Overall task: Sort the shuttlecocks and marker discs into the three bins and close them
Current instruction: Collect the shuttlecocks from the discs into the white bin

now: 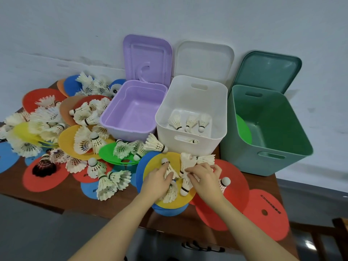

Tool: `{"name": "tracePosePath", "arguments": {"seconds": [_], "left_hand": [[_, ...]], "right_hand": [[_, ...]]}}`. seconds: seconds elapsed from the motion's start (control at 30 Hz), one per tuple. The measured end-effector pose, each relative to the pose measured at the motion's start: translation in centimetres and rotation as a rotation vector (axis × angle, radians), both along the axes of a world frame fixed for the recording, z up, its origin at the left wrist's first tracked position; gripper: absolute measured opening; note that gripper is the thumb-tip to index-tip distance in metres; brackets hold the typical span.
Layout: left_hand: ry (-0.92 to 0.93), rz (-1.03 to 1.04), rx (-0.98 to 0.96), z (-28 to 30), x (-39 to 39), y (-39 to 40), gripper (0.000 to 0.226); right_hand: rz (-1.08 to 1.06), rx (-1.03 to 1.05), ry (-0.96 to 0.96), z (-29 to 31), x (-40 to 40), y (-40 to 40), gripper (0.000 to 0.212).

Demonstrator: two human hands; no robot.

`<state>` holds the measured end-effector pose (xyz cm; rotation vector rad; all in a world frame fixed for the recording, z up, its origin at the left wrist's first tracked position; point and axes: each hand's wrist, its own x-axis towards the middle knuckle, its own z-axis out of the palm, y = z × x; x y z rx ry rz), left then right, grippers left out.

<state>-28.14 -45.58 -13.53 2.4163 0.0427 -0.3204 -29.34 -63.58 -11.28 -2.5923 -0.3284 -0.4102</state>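
**Both hands gathering shuttlecocks on the yellow disc**

Left hand (157,180) curled round a white feather shuttlecock (168,167) over the round yellow plastic marker disc (174,201). Right hand (206,178) pinching a bunch of white shuttlecocks (188,162) just beside. Behind, on the brown wooden table (75,202): lilac plastic bin (131,110), white plastic bin (192,142) with a few shuttlecocks inside, green plastic bin (263,162) with a green disc (243,131) leaning inside, all lids raised. Heaped at left, more discs and shuttlecocks (56,121).
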Motion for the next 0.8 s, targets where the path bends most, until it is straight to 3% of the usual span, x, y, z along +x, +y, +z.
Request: {"name": "tracePosePath", "arguments": {"seconds": [0.13,0.33,0.4,0.63,0.8], "left_hand": [[-0.054,-0.002,-0.024,0.7,0.7,-0.7,0.053],[-0.208,-0.147,0.305,2.0,-2.6,0.0,0.084],[-0.182,-0.214,0.35,1.2,-4.1,0.1,0.084],[-0.217,-0.219,0.298,0.4,-4.4,-1.0,0.081],[-0.356,-0.217,0.188,1.8,-4.1,-0.2,0.07]], "right_hand": [[-0.008,0.042,-0.02,-0.3,0.3,-0.4,0.015],[-0.049,0.104,-0.007,-1.3,-0.2,-1.0,0.015],[-0.022,0.102,-0.009,-1.4,-0.5,-0.8,0.015],[0.018,0.086,0.0,-0.3,-0.9,-0.3,0.015],[0.041,0.158,-0.066,1.5,-0.5,-0.9,0.015]]}}
